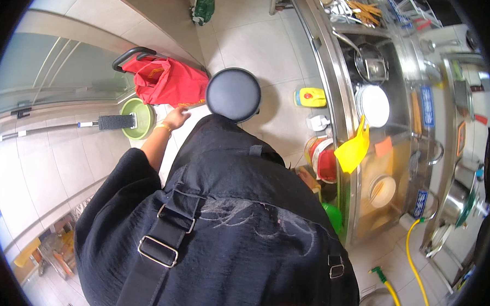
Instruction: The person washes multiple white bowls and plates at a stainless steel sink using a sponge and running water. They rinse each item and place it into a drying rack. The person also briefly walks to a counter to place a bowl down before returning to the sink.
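Observation:
My left hand (176, 119) hangs low, just beside the red fabric bag (178, 82) of a trolley with a black handle (134, 56). Its fingers are loosely bent and apart, and nothing shows in them. My right hand is out of view. Right before my legs stands a round object with a dark top (233, 95), a stool or a bin. Left of my hand, a flat mop with a grey pad (116, 122) rests over a green basin (148, 124).
To the right runs a steel sink counter with stacked white plates (372, 106), a yellow rubber glove (354, 147) over its edge and a white bowl (382, 191). Below stand a yellow bottle (313, 97) and a red-and-white bucket (322, 158). A yellow hose (414, 259) trails across the floor.

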Demonstrator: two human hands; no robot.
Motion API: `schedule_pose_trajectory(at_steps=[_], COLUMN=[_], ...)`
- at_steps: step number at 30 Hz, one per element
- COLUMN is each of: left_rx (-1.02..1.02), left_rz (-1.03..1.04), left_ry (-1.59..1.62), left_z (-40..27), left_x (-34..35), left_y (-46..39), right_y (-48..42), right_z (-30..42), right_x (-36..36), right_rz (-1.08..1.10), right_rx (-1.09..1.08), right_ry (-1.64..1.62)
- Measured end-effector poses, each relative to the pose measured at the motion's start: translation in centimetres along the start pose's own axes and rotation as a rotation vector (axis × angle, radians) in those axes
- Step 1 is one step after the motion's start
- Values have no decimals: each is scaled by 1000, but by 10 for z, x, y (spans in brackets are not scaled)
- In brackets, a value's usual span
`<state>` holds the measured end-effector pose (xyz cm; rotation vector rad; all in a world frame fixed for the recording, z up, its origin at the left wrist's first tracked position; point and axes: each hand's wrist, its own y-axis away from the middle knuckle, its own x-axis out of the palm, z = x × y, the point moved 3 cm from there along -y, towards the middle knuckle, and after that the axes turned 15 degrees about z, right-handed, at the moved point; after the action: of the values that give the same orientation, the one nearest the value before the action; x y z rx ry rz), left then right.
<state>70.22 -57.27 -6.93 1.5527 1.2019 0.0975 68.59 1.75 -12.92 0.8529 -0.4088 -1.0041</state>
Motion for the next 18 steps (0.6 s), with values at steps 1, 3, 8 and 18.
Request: schedule_pose_trajectory(at_steps=[1,3,8,18], left_rx=[-90,-188,-414,-141], left_rz=[11,21,230,184], left_ry=[25,9,358,223], left_z=[18,62,170,83], left_x=[8,28,134,31], left_y=[17,29,52,-38], right_y=[-24,-63,-115,-143], right_z=[21,50,130,183], right_x=[1,8,41,21], right_rz=[21,56,187,126], right_rx=[13,-42,-176,38], right_ry=[-1,-21,111,750])
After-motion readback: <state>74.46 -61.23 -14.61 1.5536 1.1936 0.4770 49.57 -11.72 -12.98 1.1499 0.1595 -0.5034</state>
